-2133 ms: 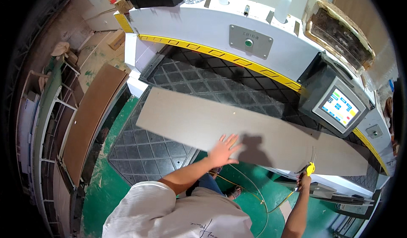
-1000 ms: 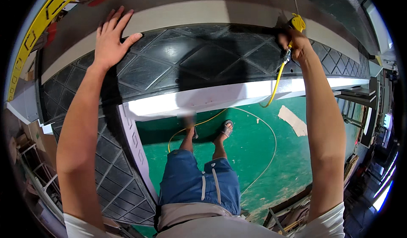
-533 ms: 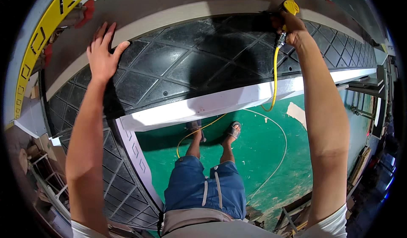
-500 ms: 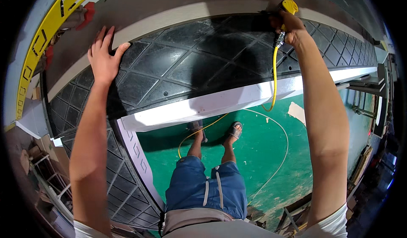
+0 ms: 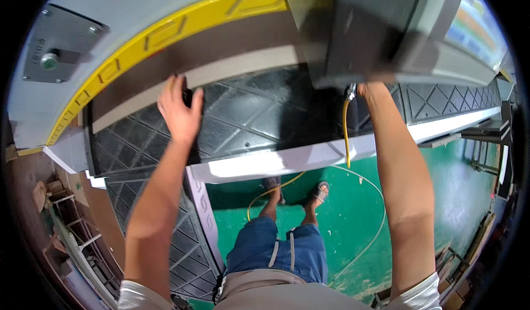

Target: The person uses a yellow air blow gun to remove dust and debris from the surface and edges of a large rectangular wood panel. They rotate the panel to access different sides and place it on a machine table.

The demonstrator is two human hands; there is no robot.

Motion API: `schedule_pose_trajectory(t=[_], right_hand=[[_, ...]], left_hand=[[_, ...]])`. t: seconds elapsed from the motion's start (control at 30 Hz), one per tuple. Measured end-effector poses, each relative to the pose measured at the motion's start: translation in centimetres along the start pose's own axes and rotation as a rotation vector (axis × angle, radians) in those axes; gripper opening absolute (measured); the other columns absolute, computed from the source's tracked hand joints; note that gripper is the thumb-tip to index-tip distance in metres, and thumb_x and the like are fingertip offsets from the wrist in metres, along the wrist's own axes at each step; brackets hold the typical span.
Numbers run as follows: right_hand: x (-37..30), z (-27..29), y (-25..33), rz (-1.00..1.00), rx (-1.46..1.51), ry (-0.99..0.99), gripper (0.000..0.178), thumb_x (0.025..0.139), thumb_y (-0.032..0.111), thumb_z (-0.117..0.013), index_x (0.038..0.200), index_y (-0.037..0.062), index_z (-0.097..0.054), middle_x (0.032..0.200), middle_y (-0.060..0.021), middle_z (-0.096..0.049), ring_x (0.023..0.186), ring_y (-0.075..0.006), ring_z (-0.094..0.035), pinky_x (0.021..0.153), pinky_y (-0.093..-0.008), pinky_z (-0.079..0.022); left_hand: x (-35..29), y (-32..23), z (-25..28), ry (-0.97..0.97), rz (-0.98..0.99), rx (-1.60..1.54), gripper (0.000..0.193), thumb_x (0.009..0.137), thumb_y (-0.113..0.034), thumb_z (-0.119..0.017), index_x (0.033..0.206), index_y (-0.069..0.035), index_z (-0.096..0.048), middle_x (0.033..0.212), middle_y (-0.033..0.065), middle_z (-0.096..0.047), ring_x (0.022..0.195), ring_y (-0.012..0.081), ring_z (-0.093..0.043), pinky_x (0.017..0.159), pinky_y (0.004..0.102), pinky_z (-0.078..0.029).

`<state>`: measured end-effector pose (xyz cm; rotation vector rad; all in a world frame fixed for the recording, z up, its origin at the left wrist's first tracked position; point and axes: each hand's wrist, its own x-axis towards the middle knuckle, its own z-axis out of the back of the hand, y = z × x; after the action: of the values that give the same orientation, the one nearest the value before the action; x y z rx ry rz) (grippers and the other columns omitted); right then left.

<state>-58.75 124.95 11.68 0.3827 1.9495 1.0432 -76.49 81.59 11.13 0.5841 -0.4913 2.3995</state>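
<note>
My left hand (image 5: pixel 180 111) hovers over or rests on the black rubber worktop (image 5: pixel 237 114) near its back edge; its fingers are spread with nothing in them. A long brown panel with a pale front edge (image 5: pixel 243 65) lies behind that hand. My right hand (image 5: pixel 375 91) is at the back right, its fingers mostly hidden beneath a grey machine housing (image 5: pixel 361 34). A metal hose fitting (image 5: pixel 351 91) shows beside it, with a yellow air hose (image 5: pixel 346 131) hanging down. The air blow gun in that hand is covered here; its yellow body shows in the earlier frame.
A yellow slotted guard (image 5: pixel 165 31) runs along the machine's front. A plate with a green push button (image 5: pixel 49 61) sits at the far left. The bench's white front edge (image 5: pixel 265 164) borders the green floor (image 5: pixel 309 227), where hose loops lie. Racks stand at both sides.
My view has swung, bringing the grey housing over my right hand and hiding the blow gun. My left hand has lifted or slid off the panel's edge toward the right.
</note>
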Motion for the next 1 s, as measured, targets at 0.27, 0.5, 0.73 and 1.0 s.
schedule_pose_trajectory(t=[0.27,0.5,0.73,1.0], right_hand=[[2.0,0.3,-0.8,-0.027,0.109,0.017,0.025,0.1,0.018,-0.06,0.111,-0.004,-0.061,0.084,-0.022,-0.073,0.058,-0.0356,-0.072,0.041,-0.0411,-0.053],[-12.1,8.8,-7.4,0.158,0.075,0.463,0.034,0.092,0.026,-0.074,0.115,0.0037,-0.062,0.105,-0.0128,-0.071,0.084,-0.0232,-0.073,0.071,-0.0346,-0.06],[-39.2,26.0,-29.3,-0.241,-0.737,0.192,0.029,0.092,0.037,-0.072,0.098,0.0083,-0.07,0.083,-0.0058,-0.069,0.072,-0.0202,-0.066,0.062,-0.0374,-0.052],[-67.6,48.9,-53.2,-0.523,-0.009,-0.698,0.027,0.09,0.037,-0.071,0.097,0.0106,-0.068,0.077,-0.0054,-0.066,0.068,-0.0278,-0.069,0.057,-0.0458,-0.055]], left_hand=[[-4.8,-8.6,11.9,0.248,-0.109,-0.086,0.06,0.087,-0.018,-0.067,0.144,-0.004,-0.052,0.152,0.0217,-0.047,0.143,0.0409,-0.042,0.121,0.0592,-0.023],[9.8,-7.8,22.8,-0.081,0.356,-0.583,0.039,0.106,-0.024,-0.062,0.134,0.003,-0.061,0.113,0.0099,-0.069,0.098,0.0136,-0.064,0.09,0.0287,-0.052],[18.5,-2.5,29.1,0.237,0.303,-0.629,0.038,0.102,-0.037,-0.066,0.097,0.0,-0.065,0.085,0.0068,-0.071,0.072,0.0113,-0.064,0.063,0.0295,-0.05],[19.0,-1.6,30.8,0.175,-0.069,-0.127,0.042,0.097,-0.038,-0.069,0.083,0.001,-0.067,0.076,0.0222,-0.064,0.069,0.0428,-0.06,0.064,0.0472,-0.047]])
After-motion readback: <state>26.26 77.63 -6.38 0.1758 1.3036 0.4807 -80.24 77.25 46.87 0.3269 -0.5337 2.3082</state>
